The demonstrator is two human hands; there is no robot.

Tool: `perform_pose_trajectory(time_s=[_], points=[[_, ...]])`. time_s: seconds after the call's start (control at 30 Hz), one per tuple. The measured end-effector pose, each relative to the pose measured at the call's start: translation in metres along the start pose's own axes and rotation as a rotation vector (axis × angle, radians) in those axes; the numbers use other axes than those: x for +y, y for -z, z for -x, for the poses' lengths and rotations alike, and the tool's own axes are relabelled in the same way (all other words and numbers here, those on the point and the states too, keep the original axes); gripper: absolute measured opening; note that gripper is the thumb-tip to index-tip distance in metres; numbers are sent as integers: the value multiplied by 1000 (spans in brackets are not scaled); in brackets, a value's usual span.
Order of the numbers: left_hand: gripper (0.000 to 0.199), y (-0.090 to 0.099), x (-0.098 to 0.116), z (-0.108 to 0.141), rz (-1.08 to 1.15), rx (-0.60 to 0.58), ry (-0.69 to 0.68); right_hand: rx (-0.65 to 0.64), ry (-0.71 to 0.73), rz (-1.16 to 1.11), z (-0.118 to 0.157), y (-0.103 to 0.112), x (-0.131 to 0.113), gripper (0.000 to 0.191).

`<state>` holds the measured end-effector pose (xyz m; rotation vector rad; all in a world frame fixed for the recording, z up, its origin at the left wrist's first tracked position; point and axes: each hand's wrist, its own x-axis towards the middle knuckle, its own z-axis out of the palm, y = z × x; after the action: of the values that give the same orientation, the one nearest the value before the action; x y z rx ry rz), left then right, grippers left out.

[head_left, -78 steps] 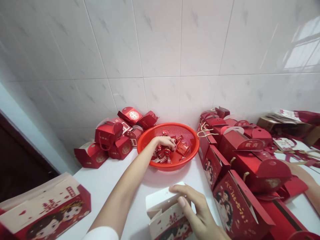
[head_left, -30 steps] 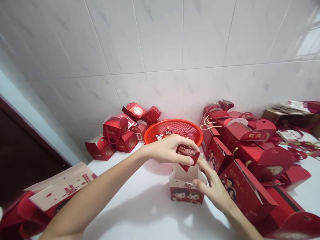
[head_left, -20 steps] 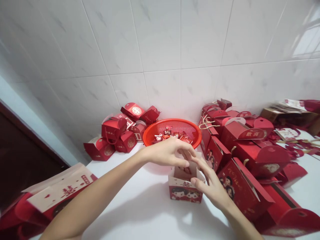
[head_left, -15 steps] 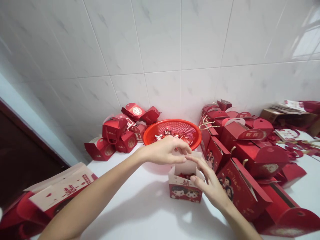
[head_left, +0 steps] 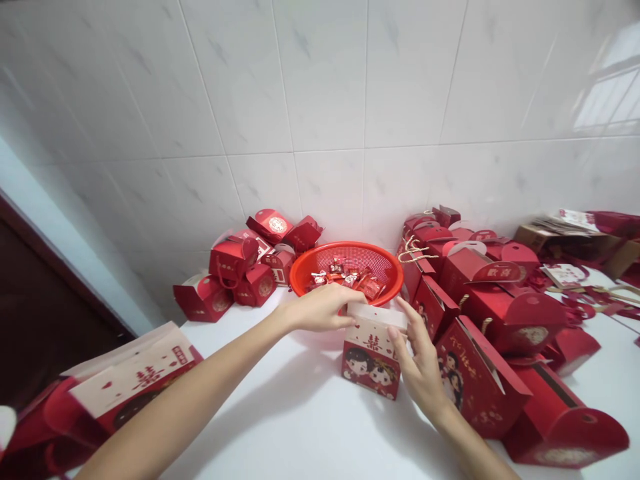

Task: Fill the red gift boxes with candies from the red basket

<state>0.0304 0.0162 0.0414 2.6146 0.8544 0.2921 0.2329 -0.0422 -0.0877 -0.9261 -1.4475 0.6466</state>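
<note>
A small red and cream paper candy box [head_left: 371, 363], printed with two cartoon faces and a red double-happiness sign, stands upright on the white table. My left hand [head_left: 327, 308] holds its upper left edge, with the fingers partly hidden behind the box. On the other side, my right hand [head_left: 419, 357] grips the upper right, its thumb on the front panel and its fingers along the side. The top flaps are upright and drawn inward; the inside is hidden. Just behind stands an orange-red plastic basket [head_left: 296, 275] with wrapped candies [head_left: 371, 287] in it.
Red gift boxes [head_left: 256, 283] are piled at the back left, and many more boxes [head_left: 525, 313] crowd the right. Cream-and-red boxes [head_left: 135, 387] stand at the near left. A tiled wall [head_left: 325, 100] closes off the back. Ribbons and a cardboard box [head_left: 575, 240] lie far right.
My hands have parted from above the open box and moved down onto its two sides. The front panel now stands up, covering the opening and the contents seen before.
</note>
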Motion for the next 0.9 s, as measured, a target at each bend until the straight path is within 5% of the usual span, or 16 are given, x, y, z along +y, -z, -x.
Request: perform_pose_trajectory(time_s=[0.33,0.9], points=[[23,-14,-1,2,19,15,-27,-38,74,84,-3,1,-6,24],[24,-39,-11,4,201,214,-37,-40,85,102,-4,-1,-10,26]])
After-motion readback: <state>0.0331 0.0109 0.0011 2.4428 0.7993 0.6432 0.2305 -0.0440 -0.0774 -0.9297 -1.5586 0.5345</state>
